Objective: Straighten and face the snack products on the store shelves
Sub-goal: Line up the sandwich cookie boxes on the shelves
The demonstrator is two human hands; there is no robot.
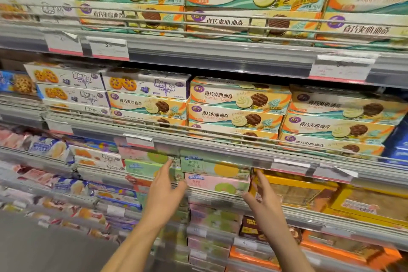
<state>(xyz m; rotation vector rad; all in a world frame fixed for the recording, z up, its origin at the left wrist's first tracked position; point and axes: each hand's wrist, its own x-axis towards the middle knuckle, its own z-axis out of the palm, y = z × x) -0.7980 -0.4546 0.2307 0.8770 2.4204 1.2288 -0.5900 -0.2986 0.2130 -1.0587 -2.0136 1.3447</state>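
orange-and-teal wave-patterned cookie boxes (pixel 237 99), a pale green box (pixel 215 166), a pink box (pixel 217 184)

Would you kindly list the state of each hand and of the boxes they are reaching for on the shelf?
left hand: open, fingers extended toward the boxes, holding nothing.
right hand: open, fingers spread at the pink box's right end; contact unclear.
green box: on top of the stack, front facing out.
pink box: under the green box, front facing out.
sandwich cookie boxes: stacked on the shelf above, faced forward.
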